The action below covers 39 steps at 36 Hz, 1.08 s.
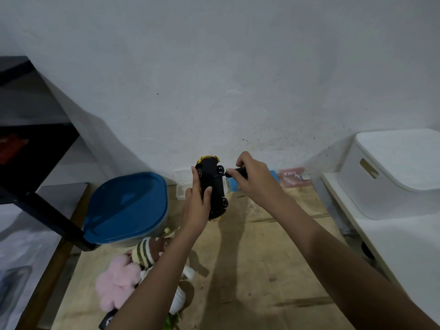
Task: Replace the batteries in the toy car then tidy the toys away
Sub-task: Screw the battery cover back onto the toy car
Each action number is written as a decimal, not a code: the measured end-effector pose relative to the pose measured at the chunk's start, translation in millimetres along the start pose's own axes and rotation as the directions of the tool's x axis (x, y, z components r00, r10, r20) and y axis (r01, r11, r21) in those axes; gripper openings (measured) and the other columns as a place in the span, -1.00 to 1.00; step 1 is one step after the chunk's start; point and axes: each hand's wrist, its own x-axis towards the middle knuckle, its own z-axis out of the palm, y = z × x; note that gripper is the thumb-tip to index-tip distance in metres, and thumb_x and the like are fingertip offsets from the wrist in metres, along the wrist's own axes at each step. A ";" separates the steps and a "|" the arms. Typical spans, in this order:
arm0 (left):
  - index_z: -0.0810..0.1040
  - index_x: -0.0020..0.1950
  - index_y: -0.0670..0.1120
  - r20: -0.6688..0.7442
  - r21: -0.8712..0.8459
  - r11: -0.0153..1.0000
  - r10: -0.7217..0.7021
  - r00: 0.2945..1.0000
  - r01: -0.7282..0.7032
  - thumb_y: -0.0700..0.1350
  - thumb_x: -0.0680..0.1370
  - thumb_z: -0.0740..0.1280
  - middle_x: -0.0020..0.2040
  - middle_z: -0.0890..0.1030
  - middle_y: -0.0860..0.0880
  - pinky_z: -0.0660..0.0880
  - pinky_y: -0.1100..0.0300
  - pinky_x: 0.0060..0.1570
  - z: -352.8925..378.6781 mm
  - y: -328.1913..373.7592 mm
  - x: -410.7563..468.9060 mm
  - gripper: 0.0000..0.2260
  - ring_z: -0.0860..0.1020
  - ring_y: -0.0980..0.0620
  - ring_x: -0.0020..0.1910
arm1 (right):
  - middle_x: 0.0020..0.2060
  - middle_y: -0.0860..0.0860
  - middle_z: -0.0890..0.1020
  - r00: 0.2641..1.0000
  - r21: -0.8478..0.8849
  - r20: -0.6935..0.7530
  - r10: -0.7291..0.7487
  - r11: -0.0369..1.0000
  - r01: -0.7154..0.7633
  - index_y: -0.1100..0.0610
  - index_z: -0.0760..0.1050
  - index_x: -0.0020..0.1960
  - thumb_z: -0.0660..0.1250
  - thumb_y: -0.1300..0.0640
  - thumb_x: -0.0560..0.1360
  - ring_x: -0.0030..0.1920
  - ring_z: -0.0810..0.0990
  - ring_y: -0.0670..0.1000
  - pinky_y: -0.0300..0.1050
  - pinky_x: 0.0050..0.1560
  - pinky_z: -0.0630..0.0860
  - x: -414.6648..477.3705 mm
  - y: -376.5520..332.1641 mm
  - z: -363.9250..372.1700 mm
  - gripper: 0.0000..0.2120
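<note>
My left hand (198, 198) grips a toy car (213, 186) held above the wooden table, its black underside and wheels turned toward me, yellow body showing at the top edge. My right hand (252, 177) is closed around a black-handled screwdriver (235, 173). The screwdriver's thin tip touches the car's underside near the upper right wheel. Soft toys (133, 265) lie on the table under my left forearm: a pink plush and a striped doll, partly hidden by the arm.
A blue-lidded container (126, 206) stands at the left of the wooden table (262, 258). A clear plastic box (182, 184), a blue object (234, 184) and a small pink case (295, 176) sit by the wall. White storage bin (392, 170) at right, black shelf (35, 144) at left.
</note>
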 end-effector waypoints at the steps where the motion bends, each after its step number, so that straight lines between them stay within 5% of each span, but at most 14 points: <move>1: -0.30 0.39 0.44 -0.004 -0.007 1.000 -0.004 1.000 0.004 0.16 0.62 0.07 0.26 0.42 -0.10 0.52 -0.03 0.06 -0.2 0.8 0.4 -0.43 0.51 -0.01 0.02 | -0.15 0.04 0.47 1.000 0.018 -0.003 -0.006 1.000 0.006 0.18 0.31 -0.03 0.27 0.05 0.53 -0.17 0.49 0.08 0.02 -0.18 0.47 -0.5 -0.1 0.1 -0.78; 3: -0.30 0.38 0.45 -0.012 -0.015 1.000 -0.007 1.000 0.007 0.21 0.58 0.05 0.25 0.43 -0.11 0.52 -0.05 0.07 -0.9 1.4 1.0 -0.44 0.52 -0.02 0.01 | -0.06 0.00 0.41 0.999 0.037 -0.002 -0.034 0.999 0.034 0.16 0.31 0.01 0.30 0.12 0.51 -0.10 0.46 0.04 -0.01 -0.10 0.48 -0.4 0.3 -0.6 -0.81; 8: -0.29 0.36 0.50 0.004 -0.029 0.999 -0.013 1.000 0.013 0.24 0.54 0.04 0.29 0.41 -0.10 0.50 -0.08 0.12 1.9 4.5 1.6 -0.44 0.52 -0.05 0.07 | -0.26 0.11 0.53 0.999 0.043 -0.042 0.032 0.999 -0.030 0.16 0.26 -0.09 0.23 0.06 0.55 -0.29 0.53 0.11 0.06 -0.27 0.46 1.0 -1.3 -5.1 -0.79; 12: -0.29 0.39 0.45 0.013 -0.048 0.999 -0.002 1.000 0.003 0.20 0.59 0.06 0.34 0.38 -0.09 0.49 -0.07 0.14 5.0 4.2 1.8 -0.44 0.49 0.00 0.07 | -0.06 0.00 0.41 0.999 0.041 -0.018 -0.033 0.999 0.033 0.17 0.31 0.00 0.25 0.18 0.53 -0.16 0.45 -0.03 -0.05 -0.15 0.46 0.5 0.7 -5.1 -0.87; 16: -0.31 0.39 0.45 0.033 -0.044 0.999 -0.010 0.999 0.011 0.16 0.62 0.06 0.34 0.39 -0.09 0.46 0.07 0.07 8.3 3.0 0.2 -0.44 0.48 0.02 0.06 | -0.25 0.09 0.51 0.997 0.039 -0.041 0.062 0.997 -0.061 0.18 0.30 -0.11 0.26 0.03 0.54 -0.26 0.53 0.08 0.02 -0.24 0.48 3.2 1.5 -7.8 -0.76; 20: -0.32 0.40 0.41 0.030 -0.034 0.999 -0.024 0.999 0.025 0.15 0.62 0.05 0.36 0.37 -0.09 0.44 0.10 0.04 9.7 4.2 0.2 -0.44 0.48 0.00 0.09 | -0.02 0.00 0.37 1.000 0.025 0.001 -0.017 1.000 0.017 0.18 0.31 0.03 0.27 0.14 0.52 -0.12 0.45 0.03 -0.10 -0.18 0.43 0.8 3.7 -9.6 -0.82; 24: -0.33 0.38 0.44 0.037 -0.035 0.999 -0.021 0.999 0.023 0.17 0.62 0.05 0.35 0.38 -0.09 0.47 0.07 0.05 9.3 4.5 -0.2 -0.44 0.45 0.07 0.03 | -0.16 0.10 0.51 0.999 0.015 0.023 0.027 1.000 -0.027 0.17 0.27 -0.05 0.27 0.10 0.54 -0.21 0.53 0.13 0.04 -0.24 0.49 0.7 2.1 -10.6 -0.80; 28: -0.30 0.43 0.37 0.021 -0.031 0.999 -0.036 0.999 0.036 0.15 0.62 0.05 0.35 0.38 -0.11 0.44 0.10 0.03 8.4 5.2 1.5 -0.43 0.43 0.08 0.03 | -0.02 0.00 0.41 0.999 0.012 0.025 -0.021 1.000 0.021 0.16 0.29 0.03 0.26 0.10 0.54 -0.12 0.47 0.05 -0.05 -0.14 0.44 -0.6 2.9 -9.2 -0.81; 33: -0.30 0.42 0.39 0.018 -0.044 0.998 -0.039 0.999 0.040 0.17 0.62 0.06 0.34 0.38 -0.09 0.44 0.09 0.04 7.6 5.5 0.9 -0.43 0.44 0.08 0.05 | -0.28 0.12 0.56 0.995 0.081 0.000 0.096 0.992 -0.096 0.14 0.28 -0.09 0.23 -0.04 0.54 -0.27 0.59 0.11 0.03 -0.26 0.51 3.5 6.7 -9.6 -0.74; 36: -0.29 0.41 0.43 0.010 -0.069 0.997 -0.043 0.999 0.044 0.22 0.58 0.05 0.29 0.44 -0.11 0.49 0.04 0.04 7.4 3.3 1.8 -0.43 0.51 0.02 0.04 | -0.04 0.03 0.44 0.999 0.077 -0.001 0.032 0.997 -0.032 0.17 0.32 0.02 0.25 0.05 0.54 -0.10 0.47 0.01 -0.15 -0.10 0.43 2.4 7.3 -8.1 -0.80; 39: -0.30 0.39 0.44 0.025 -0.056 0.997 -0.048 0.999 0.049 0.15 0.62 0.06 0.30 0.43 -0.10 0.49 0.07 0.01 9.2 3.1 1.7 -0.43 0.51 0.03 0.02 | -0.14 0.03 0.45 0.999 0.071 -0.039 0.017 0.997 -0.014 0.16 0.30 -0.06 0.31 0.11 0.50 -0.17 0.49 0.03 -0.09 -0.16 0.45 3.9 7.8 -7.3 -0.80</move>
